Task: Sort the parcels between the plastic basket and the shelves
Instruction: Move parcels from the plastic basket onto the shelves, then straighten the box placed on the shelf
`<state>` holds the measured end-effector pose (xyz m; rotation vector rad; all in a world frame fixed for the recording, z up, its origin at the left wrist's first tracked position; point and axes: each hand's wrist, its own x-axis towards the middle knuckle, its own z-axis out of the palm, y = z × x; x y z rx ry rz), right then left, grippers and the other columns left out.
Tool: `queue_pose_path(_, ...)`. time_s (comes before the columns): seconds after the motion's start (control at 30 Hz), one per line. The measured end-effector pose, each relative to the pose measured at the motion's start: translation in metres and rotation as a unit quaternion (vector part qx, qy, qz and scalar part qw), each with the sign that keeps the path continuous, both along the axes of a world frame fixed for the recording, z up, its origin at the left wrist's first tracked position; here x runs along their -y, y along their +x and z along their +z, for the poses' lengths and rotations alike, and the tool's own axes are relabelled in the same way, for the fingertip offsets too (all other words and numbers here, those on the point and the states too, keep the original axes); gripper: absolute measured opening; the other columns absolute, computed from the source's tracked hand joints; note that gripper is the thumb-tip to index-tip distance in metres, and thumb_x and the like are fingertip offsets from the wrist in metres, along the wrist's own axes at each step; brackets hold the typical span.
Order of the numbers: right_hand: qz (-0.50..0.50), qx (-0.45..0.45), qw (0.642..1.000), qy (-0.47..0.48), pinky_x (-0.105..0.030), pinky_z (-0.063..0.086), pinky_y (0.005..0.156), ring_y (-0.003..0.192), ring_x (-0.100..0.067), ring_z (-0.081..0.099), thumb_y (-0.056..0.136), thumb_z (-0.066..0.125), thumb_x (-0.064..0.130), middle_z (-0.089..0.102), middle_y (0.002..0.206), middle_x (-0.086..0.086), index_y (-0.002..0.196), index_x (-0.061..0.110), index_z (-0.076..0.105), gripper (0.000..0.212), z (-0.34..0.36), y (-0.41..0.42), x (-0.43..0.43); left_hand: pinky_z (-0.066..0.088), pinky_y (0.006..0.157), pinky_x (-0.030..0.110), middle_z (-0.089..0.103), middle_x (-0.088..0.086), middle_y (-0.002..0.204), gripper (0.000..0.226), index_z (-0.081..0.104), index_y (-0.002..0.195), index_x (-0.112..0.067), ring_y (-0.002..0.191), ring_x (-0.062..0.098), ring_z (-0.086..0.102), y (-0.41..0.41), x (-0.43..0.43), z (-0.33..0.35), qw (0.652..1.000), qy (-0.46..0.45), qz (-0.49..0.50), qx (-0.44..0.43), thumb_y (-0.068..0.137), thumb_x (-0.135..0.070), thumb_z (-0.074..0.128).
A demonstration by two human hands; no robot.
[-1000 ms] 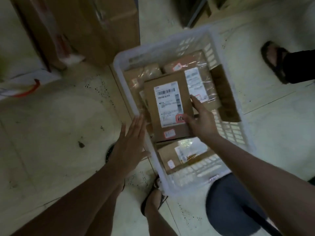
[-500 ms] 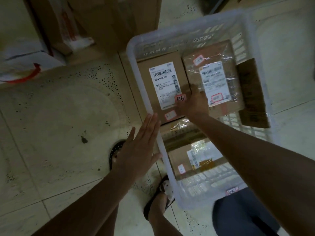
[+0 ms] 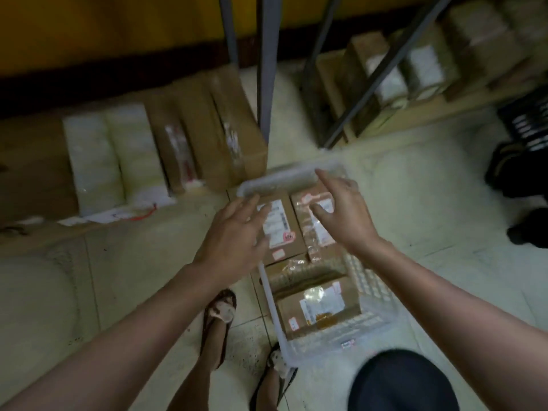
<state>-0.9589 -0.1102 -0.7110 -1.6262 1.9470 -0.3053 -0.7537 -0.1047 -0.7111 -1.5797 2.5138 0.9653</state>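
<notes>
Since the earlier moment the right hand [image 3: 348, 216] is no longer being pressed on the labelled parcel [image 3: 281, 229]. It is now being held above the far end of the plastic basket [image 3: 271, 298], and much more of the shelves is being shown than before. Nothing is being gripped by this hand. Its fingers are being kept loosely bent, the forefinger is being stretched toward the far rim, and the thumb is being held over the tape-wrapped parcel [image 3: 318, 237]. Whether the thumb is touching the tape cannot be told, because the picture is blurred.

The left hand [image 3: 234, 241] is being held open as well, with the fingers spread and relaxed. It is being kept over the left rim of the basket, and its fingertips are being shown over the label of the labelled parcel. Nothing is being held by it.

Both parcels are lying flat, side by side, in the far half of the basket. A third parcel [image 3: 320, 307], brown with a pale label, is lying in the near half. The basket is standing on the pale floor [image 3: 415, 203], just in front of a grey shelf post [image 3: 268, 69].

Left of the post, brown boxes [image 3: 234, 129] and white packages [image 3: 112, 155] are being stored upright on the lowest level. On the right, more taped boxes [image 3: 379, 81] are being stored behind slanted grey bars. Two feet in sandals [image 3: 221, 310] are being seen beside the near left corner of the basket.
</notes>
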Motion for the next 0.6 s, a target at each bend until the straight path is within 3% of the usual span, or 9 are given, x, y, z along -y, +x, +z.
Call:
queue_pose_path(0.13, -0.025, 0.032, 0.998, -0.05, -0.018, 0.027, 0.1, 0.124, -0.017, 0.041, 0.085, 0.065, 0.015, 0.053, 0.132, -0.007, 0.142, 0.018, 0.04, 0.063, 0.129, 0.004, 0.0, 0.022, 0.113, 0.041, 0.03, 0.003, 0.15, 0.055, 0.032, 0.142, -0.024, 0.138, 0.022, 0.021, -0.005, 0.031, 0.132, 0.995, -0.078, 0.05, -0.034, 0.09, -0.033, 0.048)
queue_pose_path(0.23, -0.005, 0.05, 0.993, -0.108, -0.011, 0.024, 0.099, 0.124, -0.018, 0.045, 0.082, 0.068, 0.013, 0.053, 0.135, -0.005, 0.14, 0.015, 0.042, 0.063, 0.236, 0.01, 0.0, 0.028, 0.107, 0.035, 0.039, 0.003, 0.145, 0.055, 0.033, 0.142, -0.022, 0.133, 0.019, 0.031, -0.004, 0.035, 0.239, 0.99, -0.138, 0.031, -0.028, 0.089, -0.029, 0.049)
queue_pose_path(0.33, 0.027, 0.063, 0.979, -0.192, -0.014, 0.027, 0.102, 0.127, -0.018, 0.046, 0.082, 0.068, 0.013, 0.051, 0.139, -0.002, 0.14, 0.016, 0.043, 0.063, 0.344, 0.016, 0.017, 0.03, 0.105, 0.033, 0.042, 0.003, 0.143, 0.052, 0.037, 0.14, -0.021, 0.13, 0.019, 0.034, 0.002, 0.041, 0.34, 0.98, -0.199, 0.023, -0.013, 0.089, -0.029, 0.049)
queue_pose_path(0.5, 0.046, 0.075, 0.939, -0.334, -0.03, 0.038, 0.107, 0.127, -0.016, 0.048, 0.084, 0.068, 0.017, 0.051, 0.14, -0.002, 0.141, 0.018, 0.041, 0.062, 0.503, 0.029, 0.034, 0.029, 0.105, 0.033, 0.046, 0.004, 0.14, 0.046, 0.046, 0.134, -0.018, 0.128, 0.021, 0.039, 0.013, 0.047, 0.496, 0.945, -0.324, 0.037, -0.041, 0.09, -0.027, 0.05)
queue_pose_path(0.6, 0.065, 0.081, 0.917, -0.385, -0.026, 0.038, 0.104, 0.127, -0.015, 0.047, 0.085, 0.068, 0.02, 0.05, 0.14, 0.0, 0.141, 0.021, 0.041, 0.062, 0.561, 0.043, 0.035, 0.022, 0.101, 0.026, 0.045, 0.001, 0.14, 0.045, 0.045, 0.135, -0.019, 0.128, 0.019, 0.036, 0.02, 0.042, 0.556, 0.919, -0.384, 0.05, -0.071, 0.091, -0.025, 0.05)
